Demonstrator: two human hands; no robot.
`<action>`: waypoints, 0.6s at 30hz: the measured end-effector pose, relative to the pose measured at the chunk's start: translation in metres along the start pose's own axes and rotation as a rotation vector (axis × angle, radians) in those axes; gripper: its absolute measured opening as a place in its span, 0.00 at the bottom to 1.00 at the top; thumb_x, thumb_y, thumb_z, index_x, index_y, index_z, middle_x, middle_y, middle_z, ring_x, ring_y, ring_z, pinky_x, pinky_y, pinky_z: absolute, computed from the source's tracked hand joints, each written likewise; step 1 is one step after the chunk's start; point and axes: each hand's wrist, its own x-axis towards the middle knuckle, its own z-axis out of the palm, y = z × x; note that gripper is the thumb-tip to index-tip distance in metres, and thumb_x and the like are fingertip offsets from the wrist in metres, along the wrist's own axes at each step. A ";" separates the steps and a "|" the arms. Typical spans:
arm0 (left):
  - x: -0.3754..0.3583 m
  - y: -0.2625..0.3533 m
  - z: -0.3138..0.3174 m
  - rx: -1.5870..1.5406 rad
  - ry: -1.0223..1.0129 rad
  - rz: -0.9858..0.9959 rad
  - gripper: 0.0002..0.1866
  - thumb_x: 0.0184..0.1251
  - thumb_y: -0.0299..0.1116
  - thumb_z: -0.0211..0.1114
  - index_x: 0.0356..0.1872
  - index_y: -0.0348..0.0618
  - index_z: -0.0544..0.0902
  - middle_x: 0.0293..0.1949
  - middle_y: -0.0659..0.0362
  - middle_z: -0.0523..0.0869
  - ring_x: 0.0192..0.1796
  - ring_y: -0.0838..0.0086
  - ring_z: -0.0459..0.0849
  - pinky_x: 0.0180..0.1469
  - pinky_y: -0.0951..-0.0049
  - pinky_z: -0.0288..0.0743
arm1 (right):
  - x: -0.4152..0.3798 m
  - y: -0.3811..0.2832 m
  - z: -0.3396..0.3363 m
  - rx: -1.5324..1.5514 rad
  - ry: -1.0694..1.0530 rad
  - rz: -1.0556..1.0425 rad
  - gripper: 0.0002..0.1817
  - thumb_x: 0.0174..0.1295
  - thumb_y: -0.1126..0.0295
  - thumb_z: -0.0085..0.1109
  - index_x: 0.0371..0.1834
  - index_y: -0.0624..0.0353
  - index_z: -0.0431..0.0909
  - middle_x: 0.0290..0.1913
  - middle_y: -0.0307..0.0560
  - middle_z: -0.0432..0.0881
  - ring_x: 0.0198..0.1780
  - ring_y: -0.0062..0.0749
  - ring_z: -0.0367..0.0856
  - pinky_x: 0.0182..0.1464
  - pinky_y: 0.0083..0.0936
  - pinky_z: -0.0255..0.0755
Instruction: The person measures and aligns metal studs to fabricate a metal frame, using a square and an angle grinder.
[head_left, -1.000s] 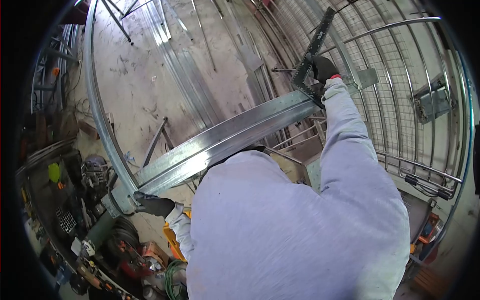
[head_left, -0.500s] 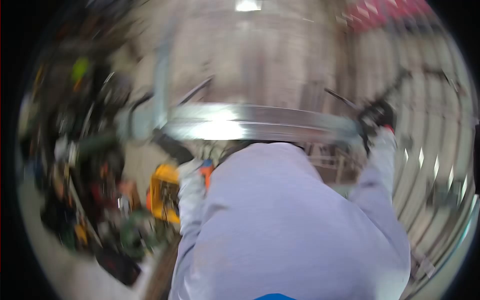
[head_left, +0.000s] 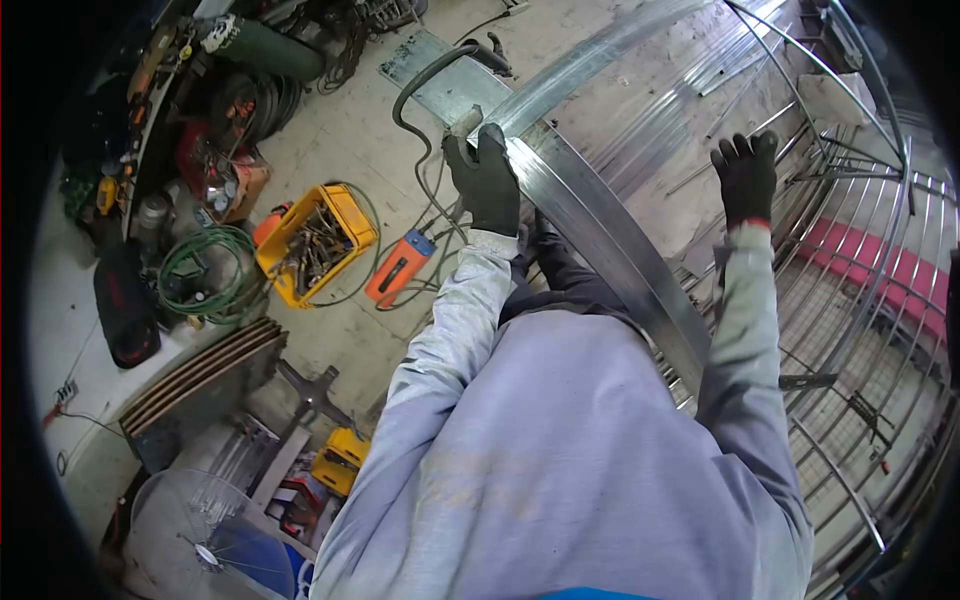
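Observation:
My left hand (head_left: pixel 487 185), in a dark glove, is at the corner where a long galvanised metal beam (head_left: pixel 610 225) meets a second metal strip (head_left: pixel 590 58). Its thumb and fingers grip the beam's end, though the fingertips' contact is partly hidden. Raised to the right of the beam, my right hand (head_left: pixel 747 182) is gloved too, its fingers spread and nothing in it. A flat metal plate (head_left: pixel 440 80) extends beyond the corner. Over that plate curves a thick black cable (head_left: pixel 408 95), beside a dark handle-like piece (head_left: pixel 490 55).
A yellow crate (head_left: pixel 350 225) of metal parts and an orange box-shaped device (head_left: pixel 398 270) stand on the floor at left. Coiled green hose (head_left: pixel 205 275) and stacked boards (head_left: pixel 210 375) lie further left. A wire-rod rack (head_left: pixel 850 260) fills the right side.
My view has turned, so the beam now runs diagonally. My right hand has come off the beam's right end and opened. My left hand stays at the left end.

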 end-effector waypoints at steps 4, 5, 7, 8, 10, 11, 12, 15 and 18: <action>0.007 -0.012 -0.006 0.056 -0.020 0.004 0.18 0.81 0.34 0.60 0.65 0.38 0.83 0.58 0.55 0.85 0.51 0.73 0.82 0.55 0.70 0.77 | 0.093 -0.030 0.075 0.013 0.030 0.134 0.57 0.72 0.30 0.57 0.89 0.59 0.46 0.90 0.67 0.48 0.86 0.71 0.55 0.81 0.64 0.59; 0.008 -0.015 -0.007 0.124 -0.007 0.060 0.18 0.81 0.33 0.60 0.65 0.37 0.83 0.56 0.56 0.85 0.50 0.73 0.82 0.54 0.70 0.77 | 0.116 -0.037 0.091 0.006 0.018 0.145 0.57 0.72 0.30 0.57 0.89 0.59 0.47 0.89 0.67 0.49 0.86 0.71 0.56 0.81 0.64 0.59; 0.012 -0.022 -0.007 0.258 0.022 0.290 0.16 0.81 0.30 0.59 0.64 0.39 0.82 0.51 0.58 0.86 0.41 0.79 0.78 0.46 0.75 0.76 | 0.155 -0.047 0.120 -0.004 -0.003 0.152 0.57 0.72 0.31 0.57 0.89 0.60 0.47 0.89 0.67 0.50 0.85 0.71 0.57 0.81 0.64 0.60; 0.013 -0.026 -0.008 0.261 0.026 0.284 0.16 0.81 0.30 0.59 0.64 0.39 0.82 0.51 0.58 0.86 0.41 0.79 0.78 0.46 0.75 0.76 | 0.168 -0.049 0.133 -0.015 -0.011 0.147 0.56 0.72 0.31 0.57 0.89 0.60 0.48 0.89 0.67 0.50 0.85 0.71 0.57 0.81 0.64 0.60; 0.013 -0.034 -0.010 0.023 -0.021 0.057 0.15 0.82 0.28 0.59 0.64 0.40 0.81 0.48 0.59 0.85 0.37 0.82 0.76 0.40 0.80 0.72 | 0.184 -0.054 0.153 -0.031 -0.020 0.133 0.56 0.72 0.31 0.57 0.89 0.60 0.48 0.88 0.68 0.51 0.84 0.71 0.58 0.81 0.63 0.61; 0.014 -0.037 -0.010 0.020 -0.031 0.048 0.15 0.82 0.27 0.59 0.65 0.40 0.81 0.46 0.60 0.84 0.36 0.84 0.75 0.38 0.81 0.70 | 0.193 -0.056 0.160 -0.038 -0.025 0.126 0.56 0.72 0.31 0.57 0.89 0.60 0.49 0.88 0.68 0.52 0.84 0.71 0.58 0.80 0.63 0.61; 0.015 -0.039 -0.011 0.016 -0.042 0.039 0.15 0.83 0.27 0.58 0.65 0.41 0.81 0.43 0.61 0.84 0.35 0.85 0.74 0.36 0.82 0.68 | 0.201 -0.058 0.167 -0.039 -0.031 0.118 0.56 0.72 0.31 0.57 0.88 0.60 0.49 0.88 0.68 0.52 0.84 0.71 0.59 0.80 0.63 0.61; 0.015 -0.037 -0.006 -0.097 -0.018 0.034 0.15 0.83 0.26 0.58 0.65 0.40 0.81 0.39 0.63 0.81 0.35 0.85 0.73 0.35 0.81 0.67 | 0.212 -0.062 0.182 -0.065 -0.046 0.108 0.55 0.72 0.32 0.57 0.88 0.61 0.50 0.87 0.68 0.54 0.83 0.71 0.60 0.80 0.63 0.62; 0.014 -0.036 -0.008 -0.117 -0.034 0.018 0.15 0.83 0.26 0.59 0.65 0.40 0.81 0.38 0.64 0.80 0.35 0.85 0.72 0.36 0.81 0.66 | 0.218 -0.062 0.191 -0.073 -0.049 0.095 0.55 0.72 0.32 0.57 0.88 0.61 0.51 0.86 0.68 0.55 0.82 0.71 0.61 0.79 0.62 0.63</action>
